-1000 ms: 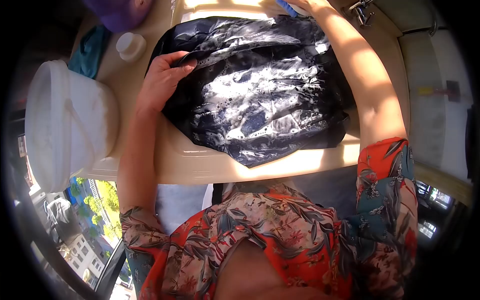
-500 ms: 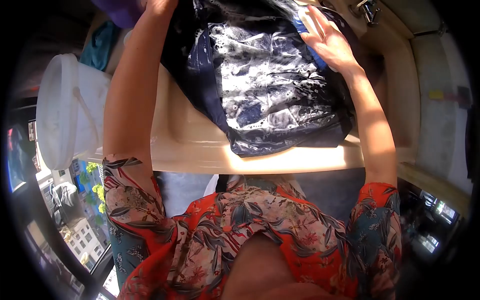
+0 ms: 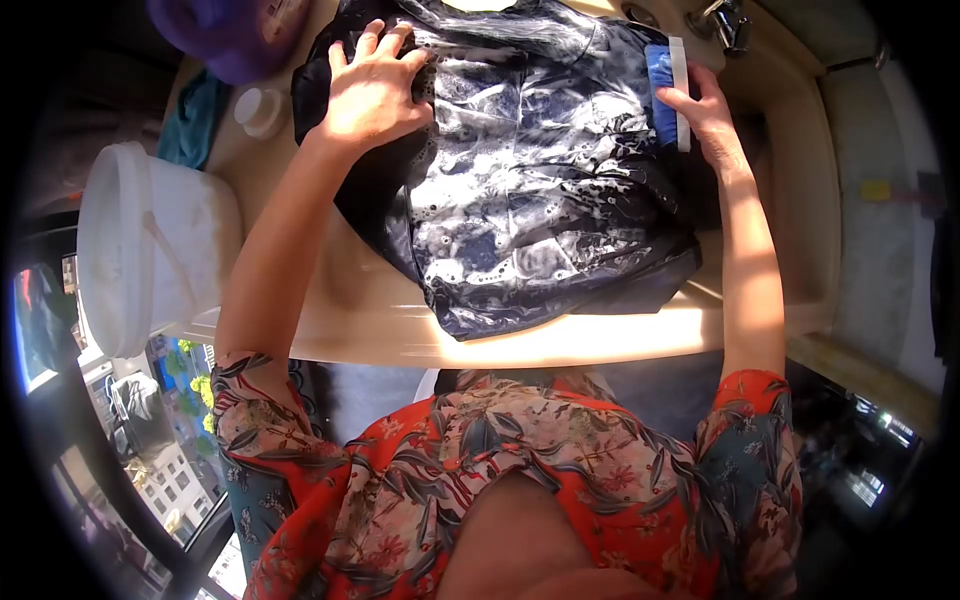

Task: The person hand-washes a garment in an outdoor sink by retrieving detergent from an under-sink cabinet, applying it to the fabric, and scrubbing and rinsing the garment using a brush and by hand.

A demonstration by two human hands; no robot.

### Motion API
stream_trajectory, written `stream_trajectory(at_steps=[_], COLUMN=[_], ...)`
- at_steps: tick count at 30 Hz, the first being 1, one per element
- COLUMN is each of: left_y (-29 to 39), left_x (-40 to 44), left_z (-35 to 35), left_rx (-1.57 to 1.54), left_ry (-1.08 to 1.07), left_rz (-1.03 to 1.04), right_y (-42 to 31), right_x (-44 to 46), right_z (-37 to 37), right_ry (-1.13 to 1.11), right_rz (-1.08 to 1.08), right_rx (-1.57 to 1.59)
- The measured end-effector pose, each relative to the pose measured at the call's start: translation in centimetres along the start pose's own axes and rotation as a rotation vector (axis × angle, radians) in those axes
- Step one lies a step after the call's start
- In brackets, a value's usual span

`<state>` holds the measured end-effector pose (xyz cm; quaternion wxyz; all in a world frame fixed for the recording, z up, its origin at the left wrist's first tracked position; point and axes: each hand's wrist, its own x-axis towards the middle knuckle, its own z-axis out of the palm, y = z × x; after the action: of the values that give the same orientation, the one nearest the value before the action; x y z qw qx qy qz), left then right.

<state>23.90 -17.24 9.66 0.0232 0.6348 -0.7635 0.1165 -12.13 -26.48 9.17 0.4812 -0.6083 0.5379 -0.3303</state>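
Observation:
A dark navy garment (image 3: 480, 265), wet and streaked with white suds, lies spread over the beige sink (image 3: 365, 300). My left hand (image 3: 378, 98) rests on the garment's upper left part with its fingers spread. At the garment's right edge, my right hand (image 3: 708, 112) grips a scrubbing brush (image 3: 662, 95) with a white back and blue bristles. The brush is tilted on its side, so its bristles face left toward the cloth.
To the left stands a white bucket (image 3: 190, 230). A purple jug (image 3: 235, 35), a teal cloth (image 3: 195, 120) and a white cap (image 3: 258, 112) are at the back left. A metal tap (image 3: 728, 25) rises at the back right.
My left hand has come back toward me and lies flat on the garment. My right hand has moved right and down with the brush, now turned on its side. The garment has shifted slightly left.

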Motion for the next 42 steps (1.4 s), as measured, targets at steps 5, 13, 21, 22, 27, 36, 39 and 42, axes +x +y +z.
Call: stream_trajectory(at_steps=[5, 13, 21, 22, 27, 36, 39, 42], left_y=[-0.6, -0.3, -1.2, -1.3, -3.2, -0.8, 8.5, 11.1], left_x=[0.4, -1.2, -0.8, -0.8, 0.2, 1.5, -4.1, -8.4], left_z=[1.2, 0.1, 1.3, 1.2, -0.7, -1.6, -6.0, -4.0], left_rx=[0.005, 0.057, -0.211, -0.206, -0.082, 0.022, -0.761, -0.755], left_ry=[-0.07, 0.108, 0.123, 0.091, 0.168, 0.392, 0.115, -0.149], left_rz=[-0.113, 0.141, 0.132, 0.099, -0.037, 0.045, 0.316, 0.446], right_y=[1.3, -1.2, -2.9, -2.9, -6.4, -5.8, -3.8, -6.9], right_x=[0.4, 0.2, 2.2, 2.2, 5.2, 14.0, 14.0, 11.6], right_z=[-0.5, -1.1, 0.8, 0.7, -0.7, 8.1, 9.8, 10.6], right_ry=[-0.213, -0.39, -0.415, -0.378, -0.407, 0.114, 0.185, 0.099], right_rz=[0.043, -0.03, 0.033, -0.011, -0.121, -0.641, -0.641, -0.497], right_rx=[0.098, 0.043, -0.315, -0.392, -0.421, -0.99, -0.964, -1.048])
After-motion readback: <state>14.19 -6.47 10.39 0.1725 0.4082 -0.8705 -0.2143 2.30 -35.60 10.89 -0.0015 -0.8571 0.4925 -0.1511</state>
